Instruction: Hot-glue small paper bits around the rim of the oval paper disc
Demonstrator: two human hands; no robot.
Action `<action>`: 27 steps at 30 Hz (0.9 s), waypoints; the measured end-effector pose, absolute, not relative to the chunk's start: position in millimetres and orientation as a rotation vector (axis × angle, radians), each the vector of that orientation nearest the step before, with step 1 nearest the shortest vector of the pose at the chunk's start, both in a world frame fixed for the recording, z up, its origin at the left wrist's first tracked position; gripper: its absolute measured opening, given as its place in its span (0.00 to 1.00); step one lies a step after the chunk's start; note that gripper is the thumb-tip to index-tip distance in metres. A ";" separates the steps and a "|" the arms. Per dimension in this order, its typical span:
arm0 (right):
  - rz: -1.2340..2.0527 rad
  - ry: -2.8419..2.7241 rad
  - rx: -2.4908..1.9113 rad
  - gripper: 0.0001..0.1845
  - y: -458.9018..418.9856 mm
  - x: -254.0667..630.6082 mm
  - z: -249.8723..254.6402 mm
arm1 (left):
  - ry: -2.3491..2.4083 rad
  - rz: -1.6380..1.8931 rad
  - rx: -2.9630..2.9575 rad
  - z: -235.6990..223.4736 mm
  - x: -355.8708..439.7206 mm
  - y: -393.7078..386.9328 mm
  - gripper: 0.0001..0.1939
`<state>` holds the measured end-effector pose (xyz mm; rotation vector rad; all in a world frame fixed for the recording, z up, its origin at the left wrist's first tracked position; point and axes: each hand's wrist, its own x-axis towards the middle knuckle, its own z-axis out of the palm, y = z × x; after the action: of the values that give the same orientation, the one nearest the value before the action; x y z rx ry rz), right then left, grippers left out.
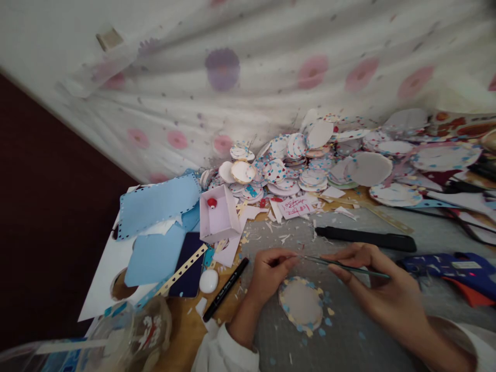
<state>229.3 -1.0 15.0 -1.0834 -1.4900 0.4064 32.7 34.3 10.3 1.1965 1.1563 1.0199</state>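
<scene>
My right hand [382, 289] grips a pair of slim tweezers [351, 266] between thumb and fingers. The tweezers' tips reach to the fingertips of my left hand [271, 274], which is closed in a pinch. Whatever sits in that pinch is too small to make out. Just below both hands, a round paper disc [300, 305] lies on the grey cutting mat [279, 346]. Pale yellow and blue paper hearts ring its edge, and several loose hearts [328, 311] are scattered to its right.
Decorated paper discs [287, 150] pile up along the back. A white box [219, 214] holds a small red item. Nearby lie a black marker [226, 289], a black-handled tool [366, 239], blue card [158, 206] and a dark blue tool with an orange part [451, 271]. Clear plastic stands front left.
</scene>
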 end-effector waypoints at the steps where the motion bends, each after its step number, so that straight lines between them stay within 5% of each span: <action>1: 0.407 -1.494 -1.084 0.11 -1.3 229.2 14.7 | 1.159 1.020 1.193 10.4 33.0 34.3 0.15; 8: 0.336 -1.504 -1.080 0.11 -5.5 231.3 17.7 | 1.152 1.039 1.155 7.9 33.3 34.9 0.17; 18: -0.254 -2.108 -0.776 0.11 28.9 206.9 51.6 | 0.984 1.174 0.967 -0.8 26.4 38.4 0.27; 27: -0.173 -2.208 -0.733 0.14 35.5 180.4 47.8 | 0.979 1.234 0.781 6.9 26.2 40.6 0.31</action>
<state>180.4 35.5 47.8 -0.7332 -2.2080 -0.1731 26.2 40.6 6.9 0.7810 0.9790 1.2344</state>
